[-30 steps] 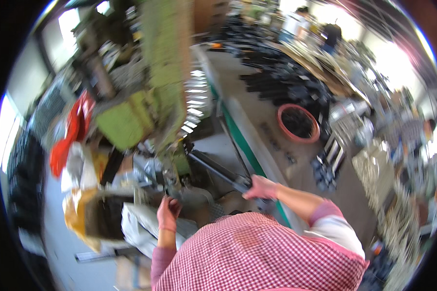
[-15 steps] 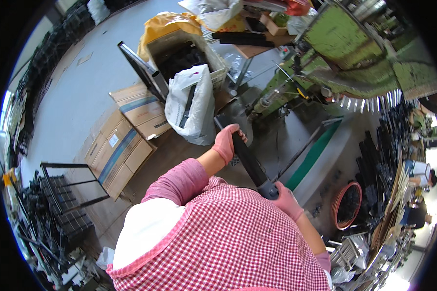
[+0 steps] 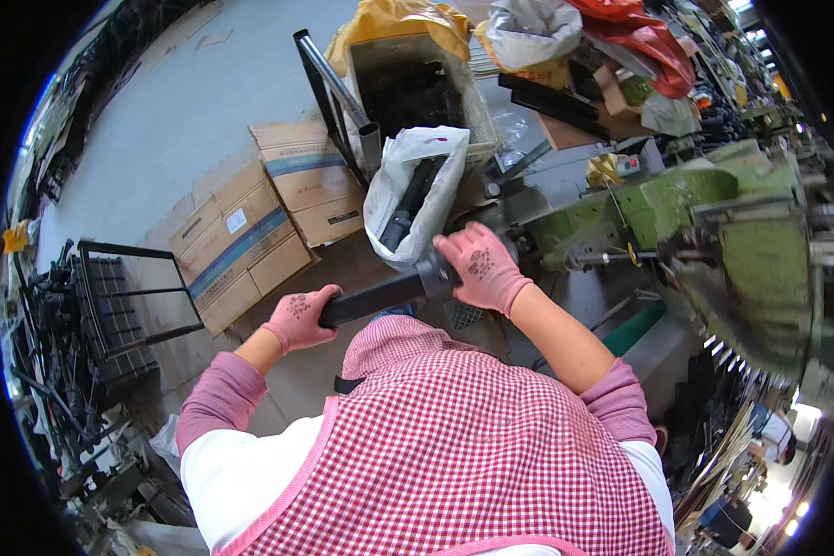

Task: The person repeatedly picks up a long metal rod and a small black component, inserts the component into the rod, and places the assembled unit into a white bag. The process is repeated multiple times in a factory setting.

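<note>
Both my hands wear pink gloves and grip a black tube held across in front of my checked apron. Around its left end the fingers of my left hand are closed. My right hand is closed at the other end, over a thicker black collar; part of that end is hidden by the fingers. Just beyond the tube stands an open white plastic bag, with similar black parts inside.
Flattened cardboard boxes lie to the left, near a black metal frame. Behind the bag stands a pale bin of dark pieces, with a metal post beside it. A green machine fills the right side.
The tube has swung from a steep slant to nearly level and moved left. My left hand has gone left and lower, my right hand up toward the bag. The view has turned.
</note>
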`<move>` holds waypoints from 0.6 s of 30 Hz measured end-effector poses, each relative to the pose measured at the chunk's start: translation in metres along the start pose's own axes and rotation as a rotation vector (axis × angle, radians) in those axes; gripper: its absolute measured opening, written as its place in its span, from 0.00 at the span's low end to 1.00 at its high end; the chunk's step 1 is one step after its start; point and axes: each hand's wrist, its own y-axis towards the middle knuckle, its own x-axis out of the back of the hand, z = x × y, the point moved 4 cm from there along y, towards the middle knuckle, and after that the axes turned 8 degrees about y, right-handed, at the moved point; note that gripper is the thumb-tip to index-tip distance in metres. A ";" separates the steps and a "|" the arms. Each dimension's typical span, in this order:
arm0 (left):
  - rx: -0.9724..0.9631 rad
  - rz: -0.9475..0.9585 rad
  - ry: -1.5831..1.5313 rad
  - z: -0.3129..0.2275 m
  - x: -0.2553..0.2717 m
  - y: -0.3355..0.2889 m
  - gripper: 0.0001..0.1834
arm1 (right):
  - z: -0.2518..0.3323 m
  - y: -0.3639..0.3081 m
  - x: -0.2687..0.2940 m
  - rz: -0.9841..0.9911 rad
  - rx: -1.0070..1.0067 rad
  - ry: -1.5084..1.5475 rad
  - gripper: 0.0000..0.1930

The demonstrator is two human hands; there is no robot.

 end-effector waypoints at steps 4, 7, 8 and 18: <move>0.251 -0.259 -0.472 0.011 -0.010 0.034 0.38 | -0.038 0.002 0.009 -0.477 -0.188 0.170 0.29; 0.507 -0.128 -0.627 0.030 -0.015 0.099 0.39 | -0.060 -0.039 -0.016 -0.258 -0.361 0.336 0.24; 0.511 -0.120 -0.589 0.036 -0.014 0.128 0.39 | -0.063 -0.058 -0.028 -0.185 -0.437 0.387 0.23; 0.130 -0.151 -0.988 0.084 -0.160 0.361 0.46 | -0.008 -0.259 -0.126 -0.131 -1.377 0.820 0.27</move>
